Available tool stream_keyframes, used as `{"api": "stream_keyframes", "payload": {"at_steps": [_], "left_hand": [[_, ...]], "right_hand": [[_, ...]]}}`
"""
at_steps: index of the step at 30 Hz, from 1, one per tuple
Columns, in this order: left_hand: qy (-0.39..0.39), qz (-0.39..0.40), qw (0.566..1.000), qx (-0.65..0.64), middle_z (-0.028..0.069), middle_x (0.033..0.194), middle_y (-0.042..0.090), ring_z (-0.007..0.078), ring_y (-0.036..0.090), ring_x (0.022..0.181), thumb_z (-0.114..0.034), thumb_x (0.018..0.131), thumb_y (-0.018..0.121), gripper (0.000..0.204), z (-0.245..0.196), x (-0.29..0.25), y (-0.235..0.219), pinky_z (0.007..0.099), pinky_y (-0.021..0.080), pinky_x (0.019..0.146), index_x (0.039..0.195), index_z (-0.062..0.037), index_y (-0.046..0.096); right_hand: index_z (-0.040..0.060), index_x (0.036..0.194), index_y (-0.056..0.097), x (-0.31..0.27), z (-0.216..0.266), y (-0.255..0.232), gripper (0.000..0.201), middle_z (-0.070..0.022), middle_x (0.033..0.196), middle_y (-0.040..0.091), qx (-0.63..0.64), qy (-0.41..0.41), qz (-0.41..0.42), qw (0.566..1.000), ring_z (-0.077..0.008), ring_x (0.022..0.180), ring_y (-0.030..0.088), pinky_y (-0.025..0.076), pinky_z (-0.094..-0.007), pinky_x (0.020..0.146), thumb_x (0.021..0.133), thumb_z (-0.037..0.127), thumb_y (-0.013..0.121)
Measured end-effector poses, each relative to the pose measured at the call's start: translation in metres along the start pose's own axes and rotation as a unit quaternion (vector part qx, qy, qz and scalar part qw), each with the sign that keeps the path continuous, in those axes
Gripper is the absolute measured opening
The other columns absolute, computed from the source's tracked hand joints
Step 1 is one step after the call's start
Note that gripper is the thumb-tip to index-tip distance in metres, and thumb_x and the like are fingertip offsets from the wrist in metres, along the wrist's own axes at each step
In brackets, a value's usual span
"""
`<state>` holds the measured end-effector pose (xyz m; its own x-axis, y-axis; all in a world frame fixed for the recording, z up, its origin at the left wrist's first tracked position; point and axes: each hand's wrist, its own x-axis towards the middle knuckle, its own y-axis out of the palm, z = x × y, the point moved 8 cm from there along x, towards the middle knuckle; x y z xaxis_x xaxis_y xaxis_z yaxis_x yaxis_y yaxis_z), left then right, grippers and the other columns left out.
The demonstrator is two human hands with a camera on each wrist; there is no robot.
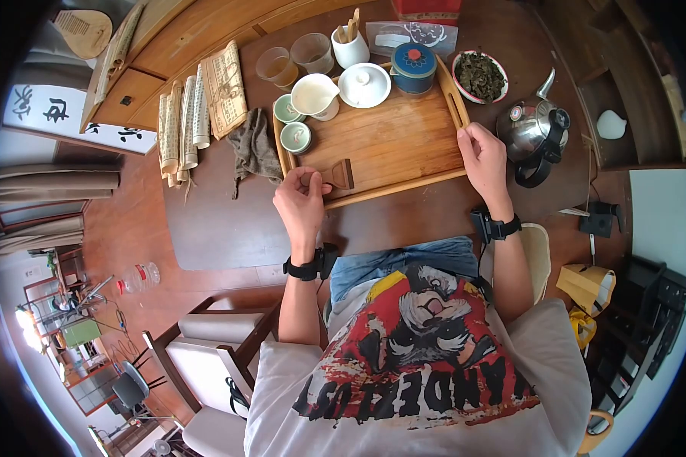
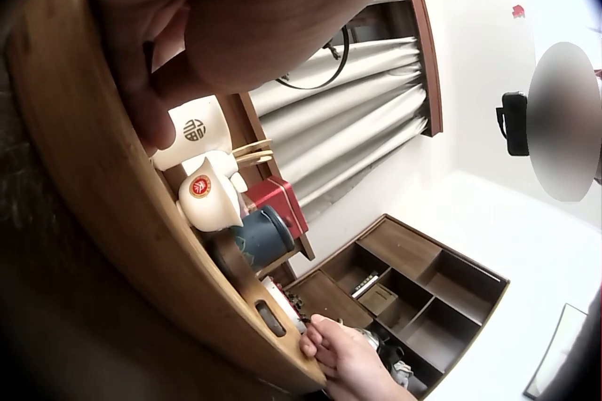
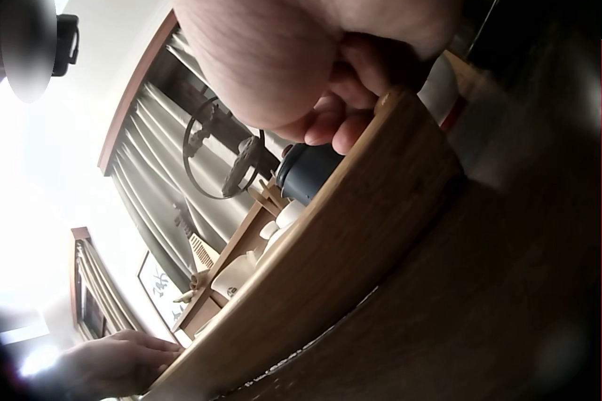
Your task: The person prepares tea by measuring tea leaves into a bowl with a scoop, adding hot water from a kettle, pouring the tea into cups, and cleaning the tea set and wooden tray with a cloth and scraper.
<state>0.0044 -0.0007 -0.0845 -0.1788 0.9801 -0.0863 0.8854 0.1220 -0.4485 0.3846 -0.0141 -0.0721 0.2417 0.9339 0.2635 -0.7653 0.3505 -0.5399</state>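
A wooden tray (image 1: 404, 148) lies on the dark table. At its near left corner my left hand (image 1: 300, 204) grips the rim, fingertips beside a small brown piece (image 1: 343, 174); whether they touch it I cannot tell. My right hand (image 1: 484, 160) holds the rim at the right end, near the handle slot, its fingers curled over the edge in the right wrist view. Towards the tray's back and left stand a lidded white bowl (image 1: 364, 85), a white pitcher (image 1: 315, 97), two green cups (image 1: 296, 138) and a blue tin (image 1: 413, 67).
A steel kettle (image 1: 532, 129) and a dish of dark leaves (image 1: 480, 77) stand right of the tray. On the left lie a grey cloth (image 1: 252, 145) and bamboo scrolls (image 1: 183, 126). Behind are two glass cups (image 1: 312, 53), a white holder (image 1: 350, 49) and a red box (image 1: 427, 9).
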Motion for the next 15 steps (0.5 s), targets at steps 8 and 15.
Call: {"api": "stream_keyframes", "payload": {"at_steps": [8, 15], "left_hand": [[0.010, 0.012, 1.000, -0.008, 0.0088, 0.090, 0.080, 0.0140, 0.079, 0.079, -0.002, 0.106, 0.072, 0.013, 0.001, 0.004, 0.003, 0.0262, 0.061, 0.071, 0.111, 0.0100, 0.073], [0.005, 0.046, 0.998, -0.035, 0.0079, 0.092, 0.080, 0.0128, 0.078, 0.079, -0.002, 0.106, 0.072, 0.012, -0.025, -0.006, 0.010, 0.0272, 0.061, 0.070, 0.112, 0.0082, 0.073]], "right_hand": [[-0.0018, 0.090, 0.060, -0.001, -0.002, 0.000, 0.027, -0.0135, 0.075, 0.055, 0.000, 0.001, -0.002, 1.000, -0.0233, 0.060, 0.051, 0.043, -0.0368, 0.059, 0.108, 0.015, 0.070], [-0.0020, 0.092, 0.062, -0.001, 0.002, -0.002, 0.025, -0.0135, 0.076, 0.055, 0.010, 0.009, -0.002, 1.000, -0.0229, 0.061, 0.052, 0.043, -0.0365, 0.060, 0.108, 0.015, 0.070]]}}
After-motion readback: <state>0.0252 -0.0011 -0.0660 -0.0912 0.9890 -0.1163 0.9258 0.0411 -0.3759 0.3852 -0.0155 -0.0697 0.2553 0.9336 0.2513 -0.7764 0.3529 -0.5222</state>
